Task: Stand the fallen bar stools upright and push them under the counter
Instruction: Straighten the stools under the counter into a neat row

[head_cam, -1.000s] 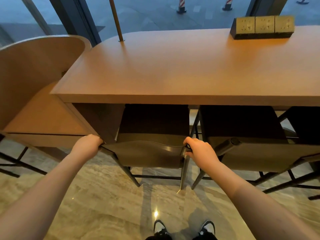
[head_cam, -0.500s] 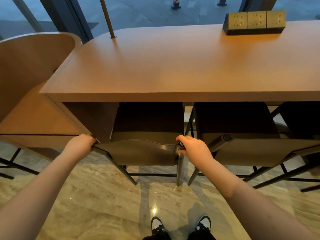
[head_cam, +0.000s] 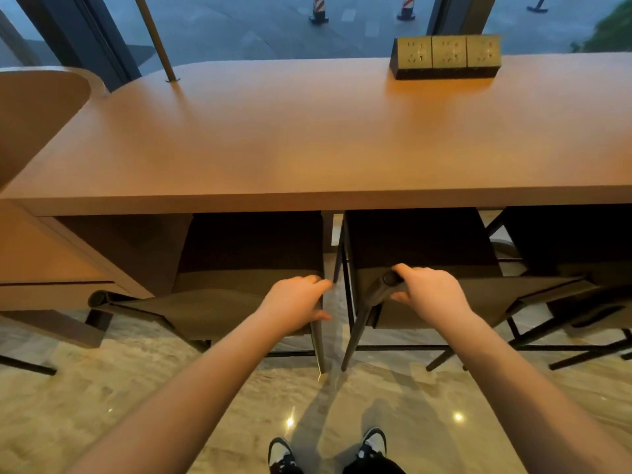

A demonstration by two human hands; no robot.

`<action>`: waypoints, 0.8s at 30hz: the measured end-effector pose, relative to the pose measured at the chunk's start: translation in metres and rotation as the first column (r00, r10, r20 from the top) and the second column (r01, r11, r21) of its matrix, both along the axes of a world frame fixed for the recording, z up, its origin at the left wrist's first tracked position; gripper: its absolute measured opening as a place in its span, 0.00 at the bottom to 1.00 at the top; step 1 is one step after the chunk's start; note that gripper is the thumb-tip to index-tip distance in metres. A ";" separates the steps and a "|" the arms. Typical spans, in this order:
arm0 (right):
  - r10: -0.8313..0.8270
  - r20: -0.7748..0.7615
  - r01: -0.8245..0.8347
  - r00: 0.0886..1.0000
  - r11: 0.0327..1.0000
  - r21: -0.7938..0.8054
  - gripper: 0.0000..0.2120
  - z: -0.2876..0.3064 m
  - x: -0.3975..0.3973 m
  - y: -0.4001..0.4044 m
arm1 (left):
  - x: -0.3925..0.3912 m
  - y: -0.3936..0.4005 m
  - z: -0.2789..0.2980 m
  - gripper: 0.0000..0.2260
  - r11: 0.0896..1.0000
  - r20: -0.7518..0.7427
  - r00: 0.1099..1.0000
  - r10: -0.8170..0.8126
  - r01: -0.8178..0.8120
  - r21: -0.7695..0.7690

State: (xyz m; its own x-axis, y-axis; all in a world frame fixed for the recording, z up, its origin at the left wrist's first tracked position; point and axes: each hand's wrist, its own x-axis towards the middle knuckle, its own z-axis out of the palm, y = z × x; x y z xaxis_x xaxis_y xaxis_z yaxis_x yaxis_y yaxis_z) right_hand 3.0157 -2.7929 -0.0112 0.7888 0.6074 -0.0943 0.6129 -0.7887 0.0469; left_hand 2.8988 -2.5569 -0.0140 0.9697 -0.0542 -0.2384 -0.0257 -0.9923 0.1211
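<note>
Two dark bar stools stand upright, their seats tucked under the wooden counter (head_cam: 307,148). The left stool (head_cam: 219,309) shows its low backrest just in front of the counter edge. My left hand (head_cam: 294,302) is curled over that backrest's right corner. The middle stool (head_cam: 478,302) stands right beside it, their legs almost touching. My right hand (head_cam: 431,292) wraps the round left end of its backrest, fingers above and thumb below.
A third stool (head_cam: 598,302) stands under the counter at the right. A block of power sockets (head_cam: 446,58) sits at the counter's back edge, and a thin pole (head_cam: 157,39) rises from its back left. A curved wooden panel (head_cam: 34,114) borders the left. My shoes (head_cam: 284,455) stand on polished stone floor.
Both hands shifted right. My left hand left the left stool's left corner for its right corner. My right hand went from that right corner to the middle stool's left end.
</note>
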 end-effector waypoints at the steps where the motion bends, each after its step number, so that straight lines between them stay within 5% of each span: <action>1: 0.023 0.025 -0.024 0.999 0.999 0.037 0.25 -0.003 0.000 -0.002 | 0.002 -0.001 -0.003 0.28 1.000 -0.024 1.000 -0.008 0.008 0.017; 4: 0.090 0.034 -0.095 0.995 0.983 0.158 0.25 -0.008 0.002 -0.002 | 0.004 0.001 -0.009 0.23 1.000 -0.052 0.999 -0.007 0.008 0.028; 10: 0.096 -0.010 -0.093 0.995 0.984 0.152 0.22 -0.010 0.002 0.006 | 0.009 -0.001 -0.009 0.13 0.999 -0.071 0.997 0.023 -0.019 0.051; 24: 0.119 -0.020 -0.116 0.993 0.986 0.119 0.22 -0.013 0.012 0.004 | 0.012 -0.002 -0.010 0.15 0.997 -0.076 0.995 0.058 -0.055 0.048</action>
